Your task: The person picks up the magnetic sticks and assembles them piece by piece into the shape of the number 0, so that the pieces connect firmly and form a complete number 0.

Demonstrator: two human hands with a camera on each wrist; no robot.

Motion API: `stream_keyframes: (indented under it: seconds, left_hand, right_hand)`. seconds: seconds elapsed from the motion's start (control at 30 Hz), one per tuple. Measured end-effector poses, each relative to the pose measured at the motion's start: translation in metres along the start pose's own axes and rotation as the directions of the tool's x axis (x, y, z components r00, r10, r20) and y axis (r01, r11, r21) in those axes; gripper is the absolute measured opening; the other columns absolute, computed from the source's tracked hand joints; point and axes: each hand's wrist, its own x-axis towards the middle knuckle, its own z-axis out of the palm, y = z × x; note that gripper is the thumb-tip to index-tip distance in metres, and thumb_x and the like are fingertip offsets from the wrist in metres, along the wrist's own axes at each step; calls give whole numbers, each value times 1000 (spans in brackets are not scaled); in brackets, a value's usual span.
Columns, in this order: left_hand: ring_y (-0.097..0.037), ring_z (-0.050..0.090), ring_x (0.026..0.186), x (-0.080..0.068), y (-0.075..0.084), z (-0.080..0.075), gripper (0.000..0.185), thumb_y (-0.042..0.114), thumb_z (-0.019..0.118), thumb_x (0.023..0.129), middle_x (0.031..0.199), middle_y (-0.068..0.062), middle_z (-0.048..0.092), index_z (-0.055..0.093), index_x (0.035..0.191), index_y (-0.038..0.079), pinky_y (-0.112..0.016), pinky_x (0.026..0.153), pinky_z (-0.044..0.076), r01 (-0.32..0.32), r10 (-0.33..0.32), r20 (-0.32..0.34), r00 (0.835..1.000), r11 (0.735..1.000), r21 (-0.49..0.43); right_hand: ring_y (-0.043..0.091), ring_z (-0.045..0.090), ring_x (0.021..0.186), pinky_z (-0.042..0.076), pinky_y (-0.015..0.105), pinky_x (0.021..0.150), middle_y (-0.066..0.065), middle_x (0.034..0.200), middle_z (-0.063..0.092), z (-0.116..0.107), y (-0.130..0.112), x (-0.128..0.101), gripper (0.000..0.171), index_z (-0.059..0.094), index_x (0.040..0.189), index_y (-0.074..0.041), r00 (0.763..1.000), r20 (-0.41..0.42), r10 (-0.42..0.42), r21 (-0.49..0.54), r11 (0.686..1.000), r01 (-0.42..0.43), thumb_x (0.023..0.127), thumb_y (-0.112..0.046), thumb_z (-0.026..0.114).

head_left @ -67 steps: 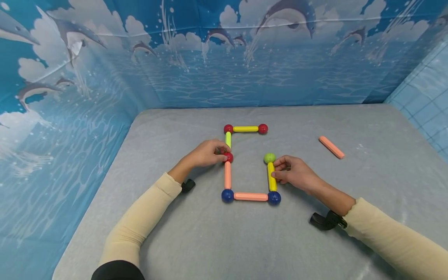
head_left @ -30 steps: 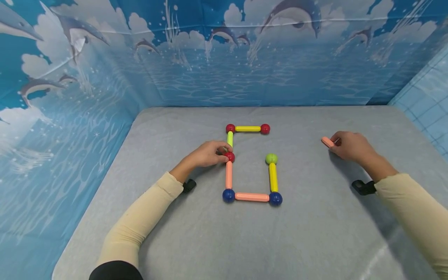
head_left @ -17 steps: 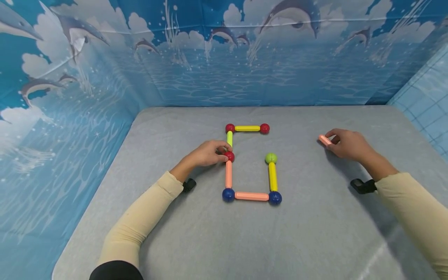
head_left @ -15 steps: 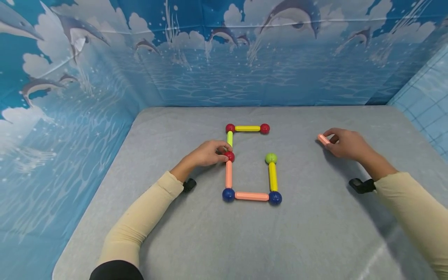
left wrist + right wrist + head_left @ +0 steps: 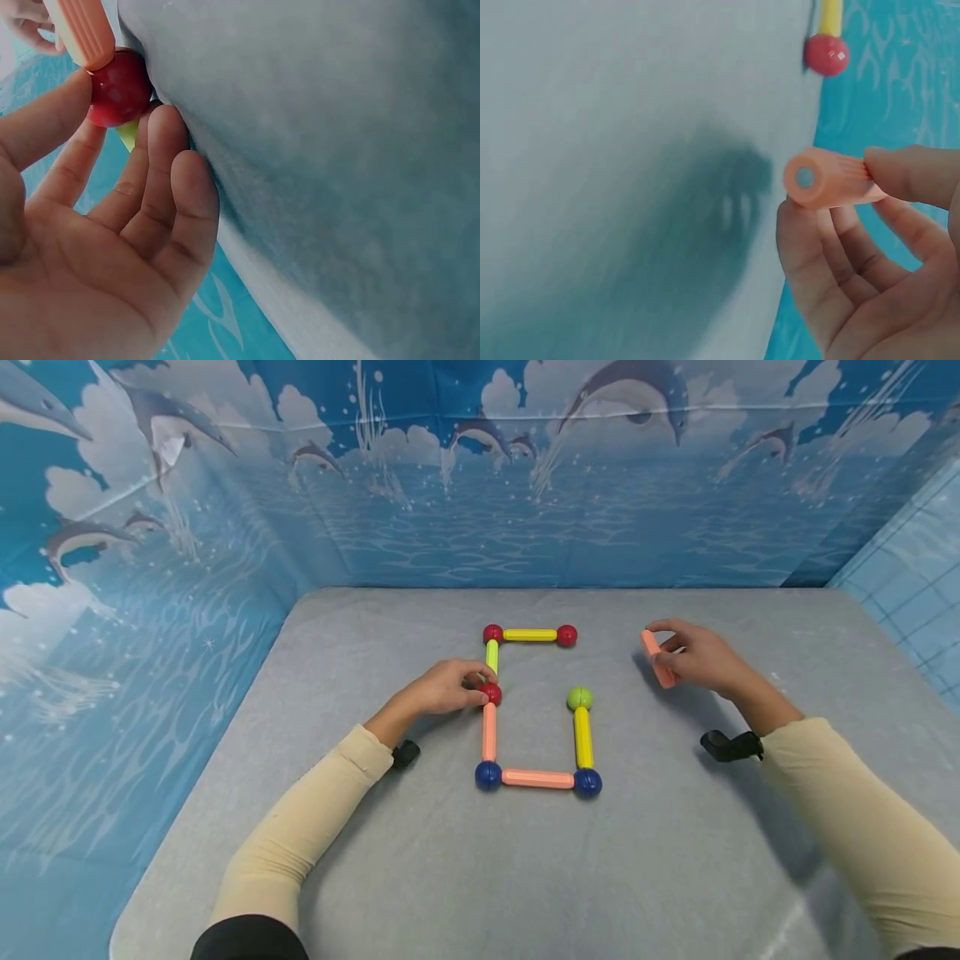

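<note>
My left hand (image 5: 448,687) pinches a red ball (image 5: 491,694) on the left side of a flat figure of magnetic rods and balls. Above that ball runs a lime rod (image 5: 492,658); below it, an orange rod (image 5: 489,732). In the right wrist view, thumb and fingers of my right hand (image 5: 885,247) pinch a loose orange magnetic rod (image 5: 832,180), its round end with a grey magnet showing. That rod hangs over the table, its shadow beneath, right of the red end ball (image 5: 566,636) and the green ball (image 5: 580,697).
Two blue balls (image 5: 587,782) sit at the figure's lower corners, joined by an orange rod (image 5: 537,778). A yellow rod (image 5: 583,737) stands on the right side, another yellow rod (image 5: 530,634) along the top. Grey cloth (image 5: 420,868) covers the table; a dolphin-print curtain (image 5: 450,527) hangs behind.
My right hand left the yellow rod, picked up the loose orange rod at the right, and has carried it left, turning it more upright. My left hand stays on the red ball.
</note>
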Motion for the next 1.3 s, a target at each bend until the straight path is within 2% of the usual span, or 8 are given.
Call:
stream_keyframes:
  seconds: [0.13, 0.27, 0.37, 0.57, 0.93, 1.17, 1.3]
  left_hand:
    - [-22, 63, 105, 1, -1, -1, 34, 21, 65, 96, 126, -11, 67, 62, 130, 19, -30, 80, 53, -1, 1, 1, 1000, 1000, -3]
    - [-22, 63, 104, 2, -2, -3, 35, 21, 66, 96, 126, -11, 66, 62, 130, 19, -30, 80, 52, 4, -4, 5, 1000, 1000, -8]
    - [-22, 63, 105, 3, -2, -2, 35, 21, 66, 96, 127, -11, 66, 62, 130, 19, -30, 81, 53, 9, -9, 3, 1000, 1000, -12]
    - [-22, 62, 106, 3, -2, 0, 34, 21, 66, 96, 127, -11, 66, 63, 129, 19, -30, 82, 53, 8, -8, -6, 1000, 1000, -22]
    - [-23, 62, 114, 6, -2, 4, 34, 21, 65, 96, 131, -11, 65, 63, 130, 19, -34, 87, 54, 12, -12, -13, 1000, 1000, -25]
    - [-23, 62, 113, 7, -4, 3, 34, 21, 66, 96, 130, -11, 65, 63, 130, 19, -35, 88, 54, 10, -10, -12, 1000, 1000, -20]
    - [-23, 62, 113, 8, -6, 3, 35, 21, 66, 96, 129, -11, 66, 63, 130, 18, -35, 88, 54, 4, -4, -11, 1000, 1000, -20]
  right_hand:
    - [33, 61, 105, 58, 40, 77, 27, 133, 52, 6, -13, 6, 58, 31, 154, -12, 1000, -16, -3, 135, 991, 5, 102, -22, 52]
    - [16, 66, 88, 60, 40, 80, 24, 129, 53, 13, -23, 14, 61, 29, 155, -12, 999, -35, -2, 249, 968, 11, 101, -22, 55]
    - [8, 65, 82, 60, 40, 83, 21, 129, 53, 19, -31, 20, 63, 28, 156, -13, 999, -37, 4, 312, 950, 8, 101, -24, 58]
    - [7, 66, 83, 59, 40, 87, 22, 132, 53, 35, -45, 31, 64, 28, 155, -13, 1000, -10, -3, 387, 922, 7, 100, -23, 59]
    - [9, 67, 84, 59, 38, 87, 24, 136, 54, 56, -56, 44, 60, 29, 154, -12, 999, 31, 20, 426, 904, -31, 101, -21, 58]
    - [16, 64, 95, 59, 36, 87, 23, 139, 52, 63, -59, 46, 60, 30, 153, -11, 996, 66, 55, 411, 908, -78, 101, -21, 58]
    - [17, 64, 95, 59, 35, 87, 23, 138, 52, 66, -62, 46, 59, 31, 153, -9, 994, 90, 62, 394, 914, -93, 101, -20, 58]
